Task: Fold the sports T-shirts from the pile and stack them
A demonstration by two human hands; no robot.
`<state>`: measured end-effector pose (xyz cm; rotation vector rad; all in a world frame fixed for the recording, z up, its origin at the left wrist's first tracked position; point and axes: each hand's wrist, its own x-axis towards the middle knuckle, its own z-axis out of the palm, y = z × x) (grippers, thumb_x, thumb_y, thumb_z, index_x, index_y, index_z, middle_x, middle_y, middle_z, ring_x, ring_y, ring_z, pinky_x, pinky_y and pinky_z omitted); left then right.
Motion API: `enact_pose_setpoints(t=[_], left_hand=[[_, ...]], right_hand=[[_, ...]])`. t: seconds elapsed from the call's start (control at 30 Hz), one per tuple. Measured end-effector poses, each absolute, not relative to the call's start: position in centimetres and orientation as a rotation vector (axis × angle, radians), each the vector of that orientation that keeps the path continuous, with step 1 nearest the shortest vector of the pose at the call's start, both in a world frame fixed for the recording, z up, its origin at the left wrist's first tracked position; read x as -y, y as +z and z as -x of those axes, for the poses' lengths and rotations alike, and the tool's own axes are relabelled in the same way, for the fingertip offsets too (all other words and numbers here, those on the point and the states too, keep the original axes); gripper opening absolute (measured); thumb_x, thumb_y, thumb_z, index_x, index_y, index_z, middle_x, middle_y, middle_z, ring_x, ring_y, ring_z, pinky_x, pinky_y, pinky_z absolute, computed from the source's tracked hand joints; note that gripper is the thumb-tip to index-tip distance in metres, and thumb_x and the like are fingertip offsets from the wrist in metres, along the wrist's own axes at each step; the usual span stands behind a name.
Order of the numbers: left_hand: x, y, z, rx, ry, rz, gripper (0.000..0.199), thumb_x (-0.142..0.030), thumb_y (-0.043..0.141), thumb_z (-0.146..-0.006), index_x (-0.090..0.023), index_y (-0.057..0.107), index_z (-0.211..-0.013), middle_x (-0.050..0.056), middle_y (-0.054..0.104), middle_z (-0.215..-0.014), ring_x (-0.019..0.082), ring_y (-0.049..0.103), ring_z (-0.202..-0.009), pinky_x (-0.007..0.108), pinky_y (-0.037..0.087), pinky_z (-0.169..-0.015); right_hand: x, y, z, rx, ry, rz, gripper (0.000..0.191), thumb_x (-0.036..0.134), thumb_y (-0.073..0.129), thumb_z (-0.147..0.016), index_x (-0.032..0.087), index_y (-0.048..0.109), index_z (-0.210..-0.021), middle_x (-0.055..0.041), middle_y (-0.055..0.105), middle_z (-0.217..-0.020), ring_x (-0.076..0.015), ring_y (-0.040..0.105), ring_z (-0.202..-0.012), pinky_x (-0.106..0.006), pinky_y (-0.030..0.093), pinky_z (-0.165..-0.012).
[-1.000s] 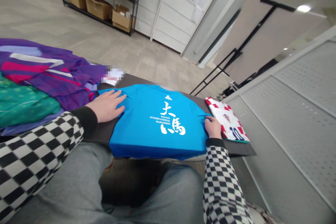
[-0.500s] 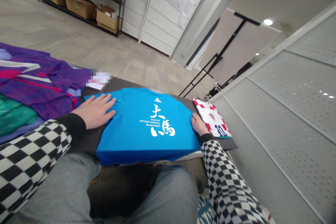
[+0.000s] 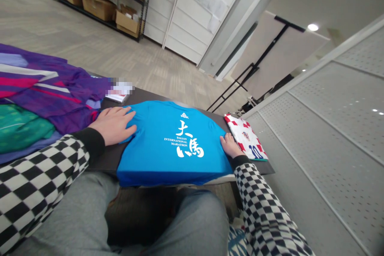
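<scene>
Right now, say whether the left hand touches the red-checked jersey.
No, the left hand lies on the blue shirt, apart from the red-checked jersey.

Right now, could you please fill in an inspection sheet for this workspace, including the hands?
Surface: dark tabletop, partly covered.
Work items: blue T-shirt, spread print-side up, lower part draping over the near edge.
Clutter: purple garment and green garment heaped left, blurred white item beside them; folded red-and-white checked shirt right.
Hands: left hand flat at the T-shirt's left sleeve; right hand at its right side, grip unclear.
Cables: nothing seen.
Surroundings: shelf with cardboard boxes, perforated partition.
</scene>
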<state>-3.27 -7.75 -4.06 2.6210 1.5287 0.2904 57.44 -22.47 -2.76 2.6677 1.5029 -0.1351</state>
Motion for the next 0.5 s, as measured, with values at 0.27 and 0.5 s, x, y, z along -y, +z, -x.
enact_pose_setpoints(t=[0.27,0.5], left_hand=[[7.3,-4.9,3.1,-1.391,0.296,-2.604,0.082,-0.057,0.045,-0.108,-0.014,0.045,-0.178,0.019,0.036,-0.186,0.041,0.032,-0.174,0.062,0.022,-0.141],[7.7,-4.4,2.9,-1.451,0.258,-2.635,0.085,-0.058,0.041,-0.109,-0.01,0.041,-0.179,0.02,0.03,-0.188,0.041,0.027,-0.176,0.061,0.016,-0.142]], right_hand=[[22.6,-2.5,-56.9,-1.642,-0.073,-2.603,0.082,0.059,0.021,-0.116,0.012,0.029,-0.183,-0.0182,0.02,-0.191,-0.0373,0.016,-0.178,-0.064,0.02,-0.142],[21.9,-1.5,-56.7,-1.604,-0.249,-2.522,0.082,0.06,0.024,-0.116,0.015,0.023,-0.185,-0.0176,0.012,-0.192,-0.037,0.014,-0.178,-0.065,0.02,-0.141]])
